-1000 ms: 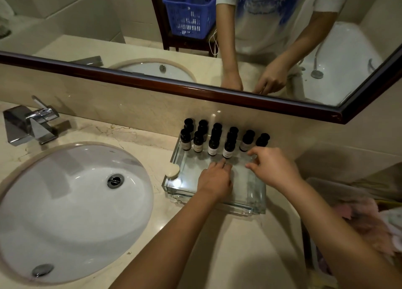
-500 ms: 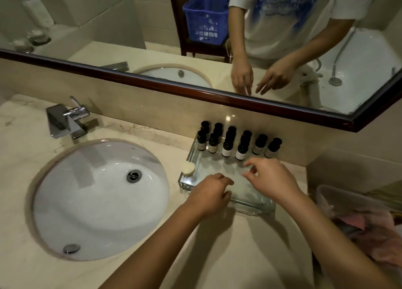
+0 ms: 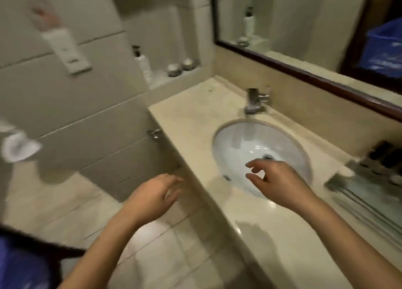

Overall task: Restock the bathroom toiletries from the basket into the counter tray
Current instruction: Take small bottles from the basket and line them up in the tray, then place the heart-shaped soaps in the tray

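Note:
The glass counter tray (image 3: 356, 188) lies blurred at the right edge of the view, with several small dark bottles (image 3: 385, 158) standing along its far side. My right hand (image 3: 276, 180) hovers over the front of the sink basin, fingers apart, holding nothing. My left hand (image 3: 152, 197) hangs open past the counter's left edge, above the tiled floor. A corner of the blue basket (image 3: 19, 264) on a dark chair shows at the bottom left.
A white sink (image 3: 258, 149) with a chrome tap (image 3: 256, 100) is set in the marble counter (image 3: 272, 241). A wall niche holds a pump bottle (image 3: 142, 63) and two small jars (image 3: 180, 68). A mirror (image 3: 304, 28) hangs behind.
The view has swung sharply left, away from the tray toward the floor and basket. Both hands have left the tray and moved left, now empty and open.

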Demonstrator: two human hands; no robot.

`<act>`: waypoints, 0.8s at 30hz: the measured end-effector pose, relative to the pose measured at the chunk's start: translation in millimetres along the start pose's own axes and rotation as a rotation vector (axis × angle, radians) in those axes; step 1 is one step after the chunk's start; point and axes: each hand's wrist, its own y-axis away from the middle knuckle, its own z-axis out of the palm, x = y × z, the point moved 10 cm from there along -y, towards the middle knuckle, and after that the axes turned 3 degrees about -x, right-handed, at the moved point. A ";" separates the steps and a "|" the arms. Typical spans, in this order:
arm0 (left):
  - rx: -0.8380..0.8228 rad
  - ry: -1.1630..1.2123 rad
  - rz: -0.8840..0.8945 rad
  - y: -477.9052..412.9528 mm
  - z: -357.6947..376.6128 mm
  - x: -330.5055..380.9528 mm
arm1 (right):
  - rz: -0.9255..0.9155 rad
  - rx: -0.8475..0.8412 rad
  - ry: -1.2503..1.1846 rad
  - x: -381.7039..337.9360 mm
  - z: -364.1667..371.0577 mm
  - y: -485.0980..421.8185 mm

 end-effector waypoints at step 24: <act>0.312 0.545 -1.336 646.3 99.9 -391.2 | -0.955 -0.602 0.577 -592.5 400.8 96.5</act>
